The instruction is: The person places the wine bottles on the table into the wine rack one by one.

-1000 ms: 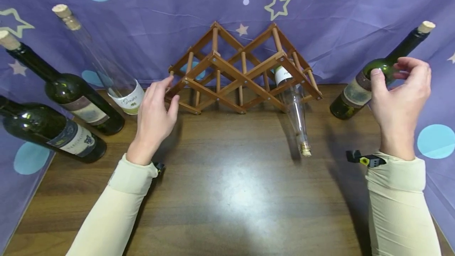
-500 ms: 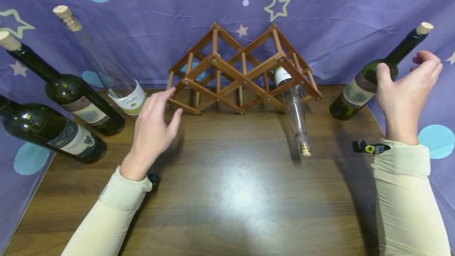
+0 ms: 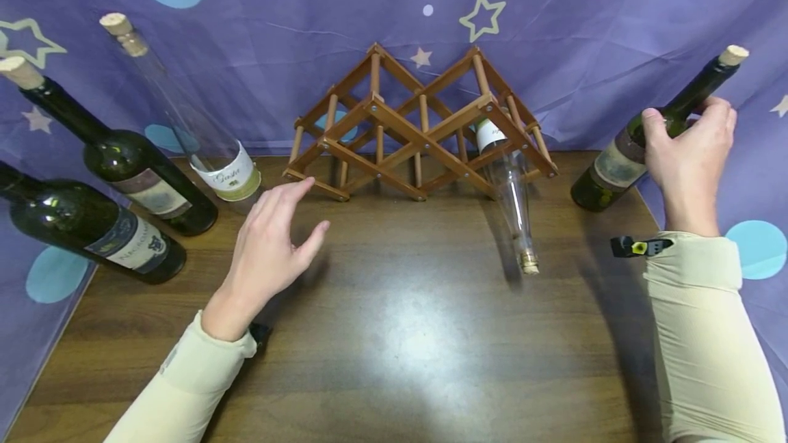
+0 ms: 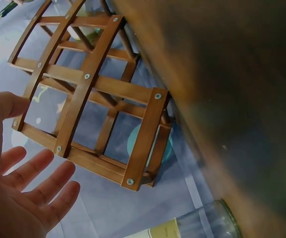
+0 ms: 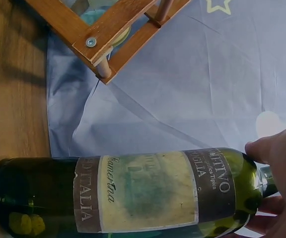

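My right hand (image 3: 692, 156) is at the shoulder and neck of a dark green wine bottle (image 3: 620, 164), which stands corked at the right side of the table. In the right wrist view the thumb lies on the near side of its shoulder and the fingers curl round the neck, above the label (image 5: 148, 191). My left hand (image 3: 265, 251) hovers over the table with fingers spread and holds nothing. Just beyond it is the wooden wine rack (image 3: 426, 145), also filling much of the left wrist view. A clear corked bottle (image 3: 512, 197) lies in the rack's right side, neck toward me.
On the left stand a clear corked bottle (image 3: 226, 175) with a white label and two dark wine bottles, one corked (image 3: 154, 190) and one labelled in blue and white (image 3: 132, 241). A purple cloth (image 3: 271, 39) hangs behind the wooden table (image 3: 418, 333).
My left hand has drawn back from the rack toward me. My right hand moved slightly outward, then came in round the green bottle's neck. The bottles and rack stay in place.
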A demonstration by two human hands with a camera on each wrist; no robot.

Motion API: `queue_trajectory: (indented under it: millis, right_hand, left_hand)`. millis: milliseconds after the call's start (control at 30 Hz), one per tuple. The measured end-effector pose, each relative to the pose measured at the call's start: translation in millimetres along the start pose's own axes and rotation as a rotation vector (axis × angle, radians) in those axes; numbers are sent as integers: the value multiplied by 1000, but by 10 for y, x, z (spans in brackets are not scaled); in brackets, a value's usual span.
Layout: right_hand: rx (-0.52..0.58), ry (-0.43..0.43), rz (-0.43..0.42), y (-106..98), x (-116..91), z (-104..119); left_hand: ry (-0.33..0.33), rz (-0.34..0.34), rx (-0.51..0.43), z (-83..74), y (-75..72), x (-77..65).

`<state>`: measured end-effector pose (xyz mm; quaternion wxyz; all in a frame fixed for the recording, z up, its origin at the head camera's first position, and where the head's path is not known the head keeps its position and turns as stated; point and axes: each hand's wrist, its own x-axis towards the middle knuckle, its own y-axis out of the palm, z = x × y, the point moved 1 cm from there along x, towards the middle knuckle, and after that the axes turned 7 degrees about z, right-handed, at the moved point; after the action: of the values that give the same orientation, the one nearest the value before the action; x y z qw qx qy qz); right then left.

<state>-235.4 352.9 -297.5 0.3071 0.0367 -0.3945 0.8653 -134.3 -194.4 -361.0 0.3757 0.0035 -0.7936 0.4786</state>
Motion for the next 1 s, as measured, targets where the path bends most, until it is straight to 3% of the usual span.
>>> queue_trajectory:
  millis: [367, 733, 1000]
  right_hand:
    - [9, -19, -22, -2, 44, 9]
    - [-2, -21, 3, -35, -2, -7]
    - [-12, -75, -41, -77, -95, 74]
  left_hand:
    - [38, 78, -10, -66, 28, -180]
    - [73, 219, -2, -141, 73, -244]
    - [86, 207, -11, -156, 60, -237]
